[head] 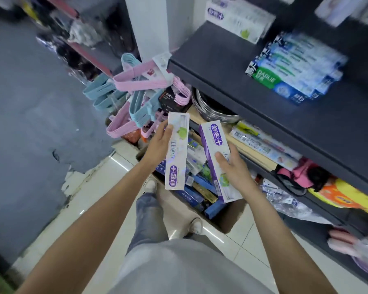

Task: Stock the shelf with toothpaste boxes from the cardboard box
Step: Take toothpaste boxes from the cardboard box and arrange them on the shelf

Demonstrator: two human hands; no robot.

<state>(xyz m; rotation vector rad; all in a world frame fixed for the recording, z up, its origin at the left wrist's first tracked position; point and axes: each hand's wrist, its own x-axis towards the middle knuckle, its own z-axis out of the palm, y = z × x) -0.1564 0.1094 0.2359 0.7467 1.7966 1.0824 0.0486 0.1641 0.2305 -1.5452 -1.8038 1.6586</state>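
My left hand grips a white toothpaste box with a purple logo, held upright above the cardboard box. My right hand grips a second white and purple toothpaste box, tilted with its logo end up. Below both hands the open cardboard box stands on the floor, holding several blue and other toothpaste boxes. The dark shelf at upper right carries a stack of Darlie toothpaste boxes and white boxes with the same purple logo further back.
Pink and blue hangers hang in bunches left of the shelf. Lower shelves hold toothbrush packs, a metal bowl and colourful packets. My feet stand on the pale tiled floor beside the cardboard box.
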